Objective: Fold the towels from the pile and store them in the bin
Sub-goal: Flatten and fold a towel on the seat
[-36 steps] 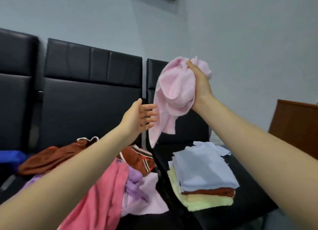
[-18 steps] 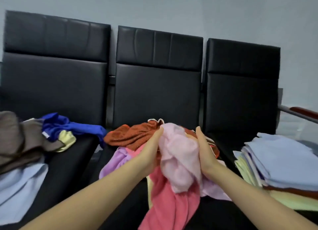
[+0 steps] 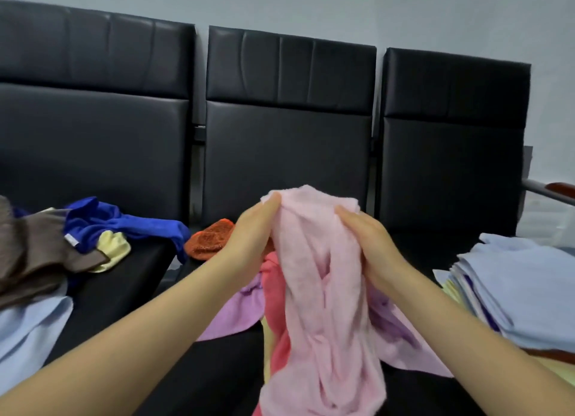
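Observation:
A crumpled light pink towel [image 3: 320, 291] hangs in front of me over the middle seat. My left hand [image 3: 253, 232] grips its upper left edge and my right hand [image 3: 367, 241] grips its upper right edge. Beneath it lies the unfolded pile with a coral pink towel [image 3: 273, 294], a lilac towel [image 3: 236, 313] and an orange towel [image 3: 210, 239]. A stack of folded towels [image 3: 525, 291], light blue on top, sits on the right seat. No bin is in view.
Three black padded seats [image 3: 289, 141] stand in a row against a grey wall. On the left seat lie a blue towel [image 3: 124, 222], a brown towel [image 3: 37, 253], a yellow towel [image 3: 113, 247] and a light blue towel [image 3: 31, 331]. A wooden armrest [image 3: 560, 188] shows at far right.
The pink towel has come down from high in my right hand to over the middle pile. My left hand has taken hold of it, and both hands now hold its top edge.

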`<act>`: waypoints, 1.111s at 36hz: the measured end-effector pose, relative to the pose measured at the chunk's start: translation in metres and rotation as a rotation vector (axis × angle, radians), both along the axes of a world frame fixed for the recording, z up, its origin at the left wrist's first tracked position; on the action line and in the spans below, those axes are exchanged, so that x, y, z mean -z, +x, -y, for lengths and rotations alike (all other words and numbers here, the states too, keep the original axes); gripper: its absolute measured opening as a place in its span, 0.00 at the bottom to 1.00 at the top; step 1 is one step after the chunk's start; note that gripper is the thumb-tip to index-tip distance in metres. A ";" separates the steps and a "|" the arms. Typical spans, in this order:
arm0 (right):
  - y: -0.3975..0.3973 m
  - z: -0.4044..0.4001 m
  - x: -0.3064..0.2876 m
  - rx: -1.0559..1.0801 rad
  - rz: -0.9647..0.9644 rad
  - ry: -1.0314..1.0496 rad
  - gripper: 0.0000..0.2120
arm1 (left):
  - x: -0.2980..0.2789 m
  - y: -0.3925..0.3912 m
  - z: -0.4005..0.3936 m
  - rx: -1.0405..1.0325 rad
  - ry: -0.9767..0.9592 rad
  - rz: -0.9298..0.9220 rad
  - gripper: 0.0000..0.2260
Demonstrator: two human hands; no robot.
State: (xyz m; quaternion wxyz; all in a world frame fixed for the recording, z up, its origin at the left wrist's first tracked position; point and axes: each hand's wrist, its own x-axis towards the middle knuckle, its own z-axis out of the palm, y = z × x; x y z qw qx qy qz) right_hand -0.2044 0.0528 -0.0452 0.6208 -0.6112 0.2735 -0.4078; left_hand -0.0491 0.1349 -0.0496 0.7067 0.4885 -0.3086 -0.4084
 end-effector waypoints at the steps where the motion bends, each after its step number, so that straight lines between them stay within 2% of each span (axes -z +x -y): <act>1: 0.000 0.003 -0.004 0.009 0.049 0.032 0.13 | -0.005 0.002 -0.001 -0.016 -0.014 -0.015 0.13; 4: -0.003 0.014 -0.010 -0.008 0.151 0.090 0.16 | -0.013 0.016 0.005 -0.084 -0.031 0.032 0.14; 8: -0.011 0.025 -0.010 -0.047 0.243 0.164 0.13 | -0.021 0.021 0.008 -0.048 0.003 0.035 0.24; 12: -0.019 0.041 0.008 -0.054 0.166 0.221 0.14 | -0.010 0.026 0.012 -0.012 0.067 -0.027 0.21; 15: -0.027 0.056 0.023 0.097 0.116 0.254 0.18 | 0.000 0.036 0.009 -0.017 0.171 -0.112 0.14; 18: -0.036 0.069 0.027 0.209 0.112 0.234 0.15 | 0.000 0.049 0.008 -0.110 0.196 -0.027 0.11; 23: -0.038 0.067 0.021 0.110 0.119 0.192 0.18 | -0.011 0.058 0.006 -0.131 0.167 0.105 0.10; 27: -0.037 0.070 0.020 0.197 0.149 0.264 0.10 | 0.004 0.061 0.005 -0.158 0.176 0.250 0.19; 29: -0.039 0.073 0.030 0.246 0.143 0.313 0.09 | 0.024 0.059 0.002 -0.074 0.237 0.286 0.11; 31: -0.041 0.074 0.044 0.212 0.117 0.361 0.14 | 0.040 0.056 0.000 -0.039 0.324 0.338 0.06; 34: -0.045 0.071 0.060 0.090 0.012 0.360 0.19 | 0.045 0.050 -0.005 -0.055 0.322 0.219 0.04; 35: -0.046 0.072 0.063 0.071 -0.025 0.333 0.19 | 0.042 0.046 -0.010 -0.058 0.330 0.174 0.06; 37: -0.051 0.069 0.061 0.040 -0.079 0.295 0.21 | 0.039 0.043 -0.017 -0.046 0.323 0.071 0.18; 38: -0.054 0.068 0.059 0.031 -0.094 0.294 0.25 | 0.044 0.047 -0.015 -0.020 0.326 0.055 0.22; 40: -0.059 0.068 0.057 0.021 -0.123 0.300 0.39 | 0.052 0.046 -0.021 0.026 0.347 0.032 0.22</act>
